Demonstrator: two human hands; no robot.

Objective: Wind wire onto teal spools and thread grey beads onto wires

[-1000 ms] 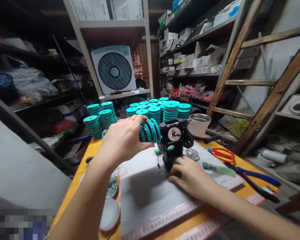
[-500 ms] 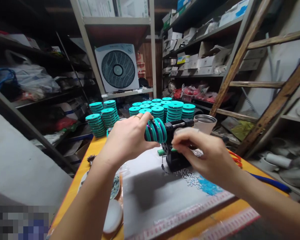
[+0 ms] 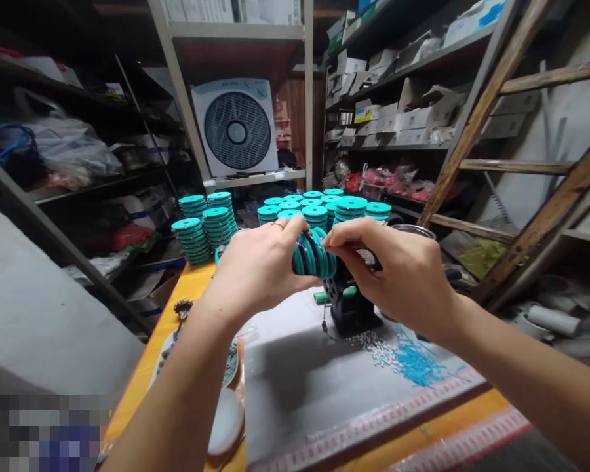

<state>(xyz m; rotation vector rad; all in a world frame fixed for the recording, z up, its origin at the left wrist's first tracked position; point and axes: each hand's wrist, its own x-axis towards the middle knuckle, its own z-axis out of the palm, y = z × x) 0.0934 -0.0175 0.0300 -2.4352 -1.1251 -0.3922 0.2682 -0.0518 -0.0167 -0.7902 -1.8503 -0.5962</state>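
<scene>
Head view. Bottom of frame, nearest: pink printed strip point(image 3: 349, 423) along the edge of a white board point(image 3: 299, 400); its marks are too blurred to read. Pale round disc point(image 3: 226, 423) at lower left of centre, on the yellow table point(image 3: 189, 288). Right of centre on the board: silver beads point(image 3: 378, 347) spilling toward a heap of blue strips point(image 3: 417, 364).

Centre: left hand point(image 3: 255, 269) clamped on a row of turquoise spools point(image 3: 324, 265), fingers over the top, thumb below. Right hand point(image 3: 398, 269): thumb and forefinger tips together at the row's right end; cannot tell whether anything fine is pinched between them. Black geared device point(image 3: 354, 311) stands just behind and below the right hand, partly covered by it.

Beyond: spool stacks at left point(image 3: 191, 242) and a larger cluster point(image 3: 351, 208) at centre.

Upper middle: box fan point(image 3: 236, 128) on a shelf, small lettering along its top edge, illegible. Upper right: white cartons point(image 3: 415, 121), one carton with a yellow label point(image 3: 367, 113), text unreadable at this size.
</scene>
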